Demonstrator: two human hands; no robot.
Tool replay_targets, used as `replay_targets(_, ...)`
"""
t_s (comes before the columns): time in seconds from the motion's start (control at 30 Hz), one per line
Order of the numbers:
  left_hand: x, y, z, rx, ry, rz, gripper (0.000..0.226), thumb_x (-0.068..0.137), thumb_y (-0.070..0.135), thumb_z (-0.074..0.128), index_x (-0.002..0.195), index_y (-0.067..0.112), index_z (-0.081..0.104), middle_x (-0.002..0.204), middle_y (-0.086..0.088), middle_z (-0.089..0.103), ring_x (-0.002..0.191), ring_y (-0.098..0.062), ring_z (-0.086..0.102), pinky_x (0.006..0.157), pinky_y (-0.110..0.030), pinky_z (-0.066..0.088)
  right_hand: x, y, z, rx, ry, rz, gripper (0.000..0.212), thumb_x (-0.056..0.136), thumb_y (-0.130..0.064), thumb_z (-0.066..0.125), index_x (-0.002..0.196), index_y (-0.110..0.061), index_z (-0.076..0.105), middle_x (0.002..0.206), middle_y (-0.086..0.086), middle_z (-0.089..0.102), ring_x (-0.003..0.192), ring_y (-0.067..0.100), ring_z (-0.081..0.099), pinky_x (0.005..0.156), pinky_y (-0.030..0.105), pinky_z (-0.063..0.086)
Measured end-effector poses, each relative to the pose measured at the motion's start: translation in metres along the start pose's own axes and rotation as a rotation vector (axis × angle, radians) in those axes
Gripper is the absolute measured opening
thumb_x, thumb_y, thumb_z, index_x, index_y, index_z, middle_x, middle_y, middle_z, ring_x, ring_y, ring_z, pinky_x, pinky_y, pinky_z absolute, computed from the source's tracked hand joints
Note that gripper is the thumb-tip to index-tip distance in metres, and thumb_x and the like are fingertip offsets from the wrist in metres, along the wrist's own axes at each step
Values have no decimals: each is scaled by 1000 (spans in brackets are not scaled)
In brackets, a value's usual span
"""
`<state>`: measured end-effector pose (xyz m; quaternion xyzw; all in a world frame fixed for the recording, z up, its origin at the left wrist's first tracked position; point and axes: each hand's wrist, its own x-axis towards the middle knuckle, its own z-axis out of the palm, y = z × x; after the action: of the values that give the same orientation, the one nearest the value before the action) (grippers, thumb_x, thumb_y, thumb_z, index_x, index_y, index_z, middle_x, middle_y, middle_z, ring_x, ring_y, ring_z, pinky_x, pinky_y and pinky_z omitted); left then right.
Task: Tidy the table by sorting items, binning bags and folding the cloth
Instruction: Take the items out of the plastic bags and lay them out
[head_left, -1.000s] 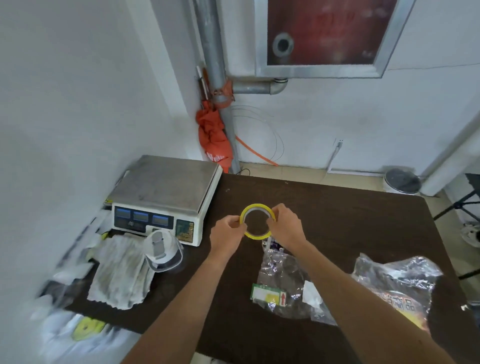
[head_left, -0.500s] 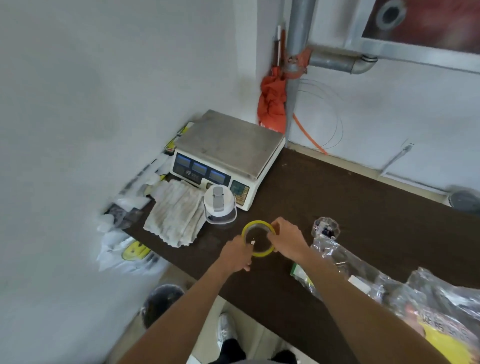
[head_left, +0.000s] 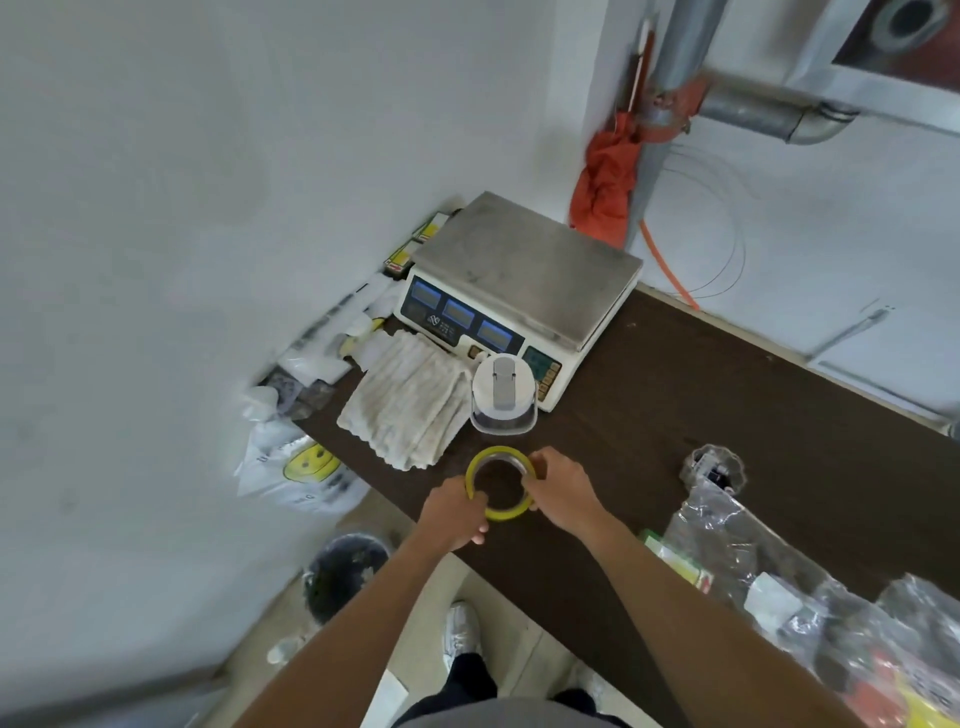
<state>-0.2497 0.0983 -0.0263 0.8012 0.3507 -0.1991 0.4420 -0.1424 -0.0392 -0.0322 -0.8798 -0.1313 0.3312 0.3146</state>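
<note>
Since second ago we carried yellow tape roll (head_left: 500, 483) from mid-surface toward left end; now just in front of lidded jar (head_left: 503, 392), close to near edge. Our left hand (head_left: 454, 517) and right hand (head_left: 563, 491) both curl on roll's rim, opposite sides. Whether roll touches surface (head_left: 701, 405) we cannot tell.

Step, we judge: sorting items, placing tape. Next: set it in bare gap, release both hands.

Cloth (head_left: 410, 410) just left; jar and scale (head_left: 524, 280) beyond crowd spot. Plastic bags (head_left: 748, 551) at right end not yet binned. Bin (head_left: 345, 571) on floor below left corner.
</note>
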Motion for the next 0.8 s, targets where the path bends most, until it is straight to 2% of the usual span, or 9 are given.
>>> replay_targets(0.1, 2, -11, -12, -13, 17, 4, 26, 101, 16, 41, 83, 14, 60, 78, -8, 78, 66, -17, 76, 75, -29, 58, 6, -9, 13, -2, 3, -14, 23, 95, -24, 60, 118, -21, 63, 87, -2, 72, 70, 8, 71, 60, 22, 55)
replay_targets(0.17, 6, -19, -18, -11, 22, 4, 27, 100, 16, 41, 81, 13, 61, 77, -9, 78, 66, -17, 76, 78, -30, 58, 8, -14, 20, -16, 4, -26, 22, 96, -25, 59, 115, -21, 67, 83, -3, 73, 68, 6, 71, 58, 18, 52)
replay_targets(0.23, 9, -25, -22, -3, 21, 2, 29, 99, 16, 41, 82, 10, 65, 76, -9, 78, 66, -18, 76, 81, -32, 59, 11, -17, 28, -21, 8, -32, 19, 96, -25, 58, 111, -21, 69, 82, -1, 73, 69, 8, 71, 59, 21, 54)
replay_targets(0.37, 15, -34, -27, 60, 12, 42, 32, 102, 19, 39, 99, 3, 66, 78, -8, 78, 67, -20, 76, 83, -36, 60, 16, -20, 39, -53, 19, -16, 16, 97, -27, 56, 105, -22, 70, 83, 1, 73, 74, 14, 72, 69, 33, 59)
replay_targets(0.53, 18, -44, -20, 2, 52, 53, 22, 105, 30, 42, 110, 14, 56, 76, -2, 76, 62, -15, 74, 83, -38, 60, 22, -12, 55, -100, 55, -43, 21, 99, -32, 54, 108, -20, 68, 97, 3, 69, 84, 21, 70, 80, 46, 59)
replay_targets(0.67, 16, -49, -15, -24, 88, 89, 23, 107, 36, 41, 118, 18, 52, 72, 3, 73, 60, -11, 71, 77, -31, 58, 17, -15, 60, -168, 108, -80, 24, 102, -30, 50, 113, -16, 66, 106, 8, 62, 89, 25, 68, 85, 47, 56)
replay_targets(0.73, 15, -49, -16, -46, 88, 87, 24, 108, 37, 41, 120, 19, 51, 73, 4, 72, 59, -9, 70, 69, -26, 54, 13, -17, 59, -179, 128, -88, 26, 103, -29, 49, 117, -16, 65, 108, 8, 62, 96, 25, 64, 89, 44, 52)
replay_targets(0.8, 16, -50, -16, -54, 87, 78, 25, 107, 37, 42, 120, 18, 52, 73, 4, 73, 60, -9, 70, 70, -26, 54, 11, -14, 60, -179, 128, -87, 29, 104, -33, 47, 123, -18, 63, 110, 7, 63, 100, 24, 62, 90, 40, 50)
